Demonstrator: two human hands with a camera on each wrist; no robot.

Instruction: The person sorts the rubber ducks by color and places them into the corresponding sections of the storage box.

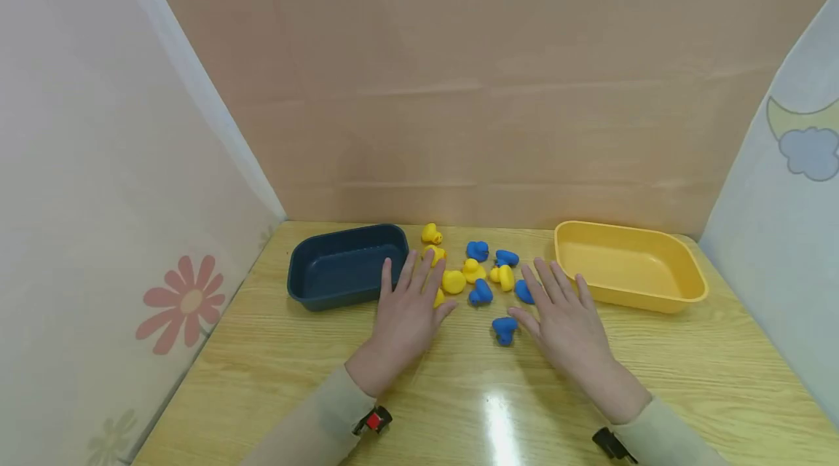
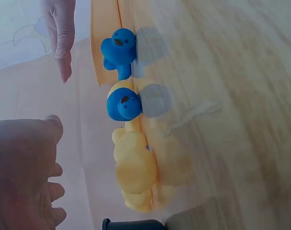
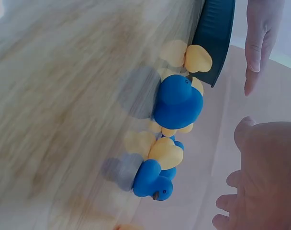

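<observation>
Several small yellow toy ducks [image 1: 454,282] and blue toy ducks [image 1: 481,293] lie scattered between two bins, some tipped over. My left hand [image 1: 406,313], palm down with straight fingers, overlaps the dark blue bin's right side and some yellow ducks in the head view. On the other side, my right hand [image 1: 570,328] is spread flat, its fingertips overlapping a blue duck [image 1: 524,292]. Nearest to the right thumb is another blue duck [image 1: 504,330]. Both wrist views show the hands raised above the tabletop, holding nothing; in the left one, a blue duck [image 2: 119,50] stands upright.
A dark blue bin [image 1: 308,300] stands at the left and a yellow bin [image 1: 655,300] at the right, near the back of the wooden table [image 1: 446,408]. A plain backdrop [image 1: 459,87] rises behind, with patterned cloth walls [image 1: 79,182] on both sides.
</observation>
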